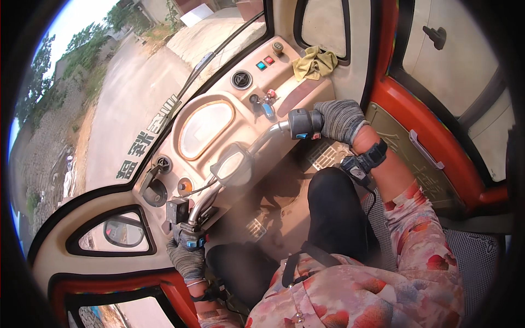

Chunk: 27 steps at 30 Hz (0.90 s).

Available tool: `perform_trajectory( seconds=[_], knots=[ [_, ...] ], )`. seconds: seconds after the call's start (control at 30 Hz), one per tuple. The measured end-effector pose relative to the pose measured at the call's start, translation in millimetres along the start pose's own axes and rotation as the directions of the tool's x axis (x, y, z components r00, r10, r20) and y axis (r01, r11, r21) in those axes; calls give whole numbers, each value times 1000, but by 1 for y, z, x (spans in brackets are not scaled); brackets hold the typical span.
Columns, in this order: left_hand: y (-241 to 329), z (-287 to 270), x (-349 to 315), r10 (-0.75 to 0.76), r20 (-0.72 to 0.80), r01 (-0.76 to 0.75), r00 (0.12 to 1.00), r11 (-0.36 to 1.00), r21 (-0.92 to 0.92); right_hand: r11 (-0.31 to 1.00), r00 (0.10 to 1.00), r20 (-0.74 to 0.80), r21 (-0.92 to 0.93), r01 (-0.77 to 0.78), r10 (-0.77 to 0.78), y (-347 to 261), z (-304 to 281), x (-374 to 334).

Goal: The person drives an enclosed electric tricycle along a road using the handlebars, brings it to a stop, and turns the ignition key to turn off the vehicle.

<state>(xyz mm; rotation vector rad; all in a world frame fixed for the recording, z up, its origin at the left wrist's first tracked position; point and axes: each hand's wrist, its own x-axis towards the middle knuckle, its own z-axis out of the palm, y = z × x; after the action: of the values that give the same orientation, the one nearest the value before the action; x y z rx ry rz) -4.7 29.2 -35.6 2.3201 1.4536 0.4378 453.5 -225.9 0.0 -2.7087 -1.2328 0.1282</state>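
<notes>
My right hand (342, 119), in a grey knitted glove, wraps round the right grip of a handlebar, beside its black switch housing (301, 124). Lower down at the left, my left hand (187, 259), gloved alike, closes round the left grip, below another switch housing (192, 237). Both grips are mostly hidden by the fingers. The silver handlebar (269, 136) runs from a pale centre cover (234, 165) in front of a beige dashboard (219, 120). A key with a blue tag (267, 110) hangs at the dash, left of the right switch housing.
A yellowish cloth (315, 64) lies on the dashboard's right end. Red-framed doors (437, 126) stand on both sides. Past the windshield, a paved road (131, 82) runs beside a stone wall (52, 126). A pedal (331, 156) shows on the floor near my right knee.
</notes>
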Motion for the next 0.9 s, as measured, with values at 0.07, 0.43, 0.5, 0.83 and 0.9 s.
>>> perform_trajectory(
  seconds=[0.07, 0.43, 0.5, 0.83, 0.9],
  knots=[
    [19, -2, -3, -84, 0, 84, 996, 995, -47, 1000, 999, 36, -7, 20, -19, 1, -3, 0],
    [17, -6, -8, 95, -62, -79, 994, 971, 226, 999, 955, 294, -13, 47, -41, 4, -16, 21],
    [22, -11, -8, 67, -47, -59, 997, 988, 140, 999, 954, 297, 7, 48, -48, 6, -8, 13],
    [15, -6, -1, -96, -44, 75, 994, 933, -352, 1000, 965, 261, 23, -14, 7, -7, -9, 6],
    [5, -5, 3, -184, 53, 171, 981, 714, -679, 1000, 969, 246, 26, -16, 9, -9, -11, 6]
  ],
)
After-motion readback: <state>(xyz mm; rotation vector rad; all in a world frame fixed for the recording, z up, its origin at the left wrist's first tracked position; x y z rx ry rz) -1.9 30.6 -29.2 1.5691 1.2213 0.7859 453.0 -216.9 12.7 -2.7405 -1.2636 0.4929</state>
